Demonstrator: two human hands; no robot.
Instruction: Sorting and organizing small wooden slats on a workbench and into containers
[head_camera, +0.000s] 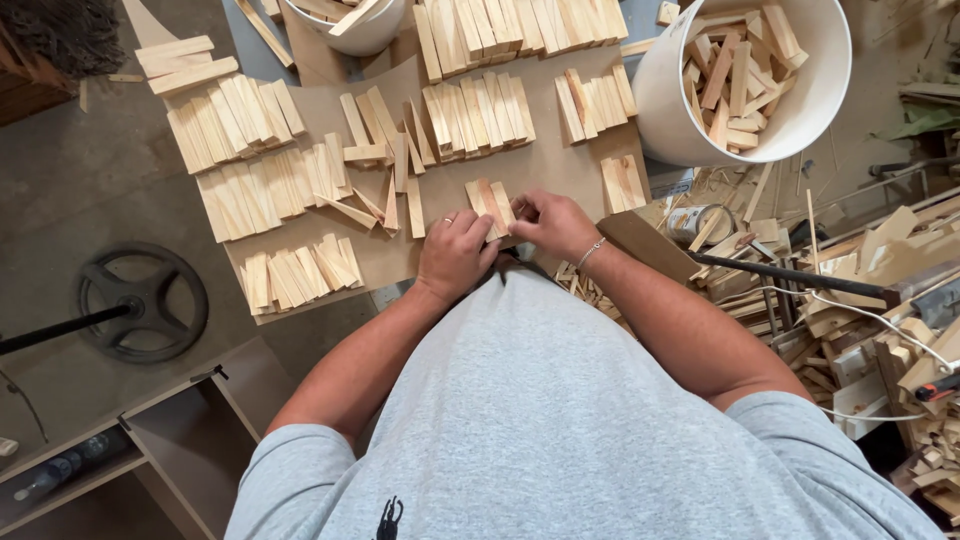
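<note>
A small batch of short pale wooden slats (488, 203) lies on the brown board (560, 165) right in front of me. My left hand (453, 252) presses its fingers against the batch's left near side. My right hand (551, 222) closes on its right side, a bracelet on the wrist. Both hands hold the same batch together. Rows of similar slats (245, 130) cover the board to the left and further back (478, 112).
A white bucket (668, 90) full of slats stands at the upper right, another bucket (365, 35) at the top. A heap of wood offcuts and cables (860, 300) lies at the right. A black wheel (140, 300) rests on the floor at left, a shelf unit (170, 440) below it.
</note>
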